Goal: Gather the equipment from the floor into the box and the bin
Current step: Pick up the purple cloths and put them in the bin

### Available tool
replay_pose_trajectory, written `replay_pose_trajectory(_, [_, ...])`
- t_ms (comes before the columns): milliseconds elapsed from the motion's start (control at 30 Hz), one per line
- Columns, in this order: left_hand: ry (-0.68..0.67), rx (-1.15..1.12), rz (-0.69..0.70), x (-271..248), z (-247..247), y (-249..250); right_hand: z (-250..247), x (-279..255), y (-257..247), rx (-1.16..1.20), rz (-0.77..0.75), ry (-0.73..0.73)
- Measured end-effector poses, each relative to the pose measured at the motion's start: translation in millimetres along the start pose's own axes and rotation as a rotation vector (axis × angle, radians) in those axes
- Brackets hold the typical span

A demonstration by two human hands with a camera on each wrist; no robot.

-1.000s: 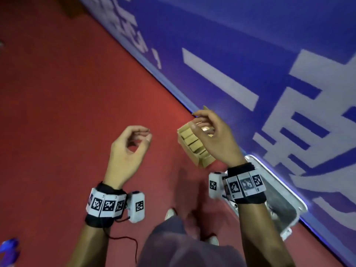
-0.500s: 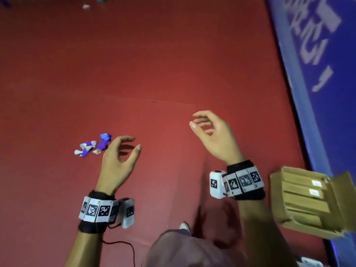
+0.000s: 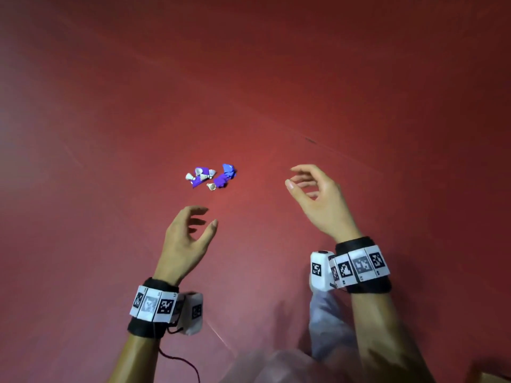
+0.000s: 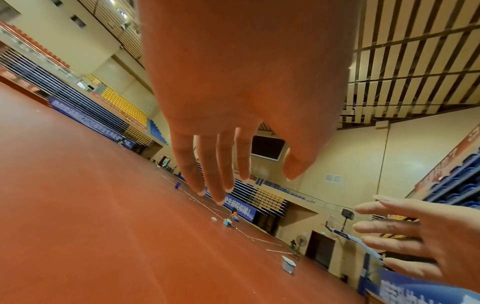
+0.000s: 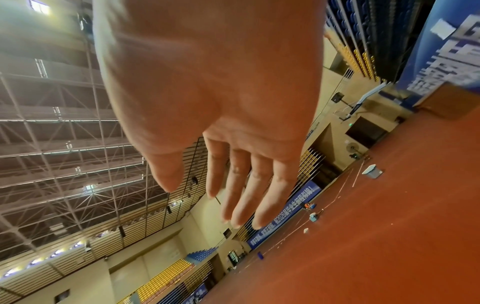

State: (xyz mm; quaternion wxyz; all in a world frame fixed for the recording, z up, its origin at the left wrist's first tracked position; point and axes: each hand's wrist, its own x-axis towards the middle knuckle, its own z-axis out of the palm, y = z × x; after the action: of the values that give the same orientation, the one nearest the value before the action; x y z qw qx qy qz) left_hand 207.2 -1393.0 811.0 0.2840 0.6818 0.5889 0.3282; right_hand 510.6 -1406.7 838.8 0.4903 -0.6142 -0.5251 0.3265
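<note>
A small cluster of purple-and-white shuttlecocks [image 3: 211, 176] lies on the red floor, just ahead of both hands in the head view. My left hand [image 3: 193, 225] hovers below and slightly left of the cluster, fingers loosely spread, holding nothing. Off to the cluster's right, my right hand [image 3: 307, 183] hangs relaxed and empty. The wrist views show each hand [image 4: 241, 164] [image 5: 226, 197] with straight fingers and nothing in it. A corner of the cardboard box [image 3: 495, 378] shows at the bottom right edge.
Red sports floor [image 3: 249, 78] stretches all around. Far off stand a pale blue bin [image 4: 287, 265], also seen as the bin [image 5: 372, 171], small items on the floor [image 4: 228, 222], blue banners and stands. My knee [image 3: 279, 366] is at the bottom.
The view has swung away from the blue wall and the box. The shuttlecock cluster now lies centred ahead, and both empty hands have moved toward it.
</note>
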Motion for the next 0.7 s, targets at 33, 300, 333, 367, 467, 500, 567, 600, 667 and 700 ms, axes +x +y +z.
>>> replay_pose_trajectory(33, [-0.007, 0.009, 0.0, 2, 0, 2, -1, 4, 2, -0.004, -0.006, -0.011])
replay_pose_trajectory(300, [0.089, 0.047, -0.081, 150, 41, 20, -10, 224, 25, -0.017, -0.062, -0.14])
replay_pose_trajectory(333, [0.106, 0.05, -0.097, 166, 43, 22, -9, 250, 25, -0.008, -0.072, -0.143])
replay_pose_trajectory(367, [0.119, 0.057, -0.105, 180, 44, 24, -6, 274, 26, 0.003, -0.086, -0.138])
replay_pose_trajectory(467, [0.157, 0.073, -0.156, 218, 43, 23, 11, 332, 34, 0.039, -0.087, -0.166])
replay_pose_trajectory(500, [0.167, 0.074, -0.178, 228, 42, 20, 19, 347, 38, 0.035, -0.079, -0.194])
replay_pose_trajectory(567, [0.188, 0.075, -0.212, 250, 37, 14, 36, 378, 44, 0.031, -0.065, -0.233])
replay_pose_trajectory(600, [0.195, 0.081, -0.23, 261, 36, 9, 47, 395, 48, 0.033, -0.058, -0.243])
replay_pose_trajectory(667, [0.203, 0.092, -0.271, 285, 32, -7, 70, 425, 55, 0.034, -0.036, -0.274])
replay_pose_trajectory(700, [0.21, 0.094, -0.291, 297, 29, -17, 84, 441, 60, 0.024, -0.027, -0.295])
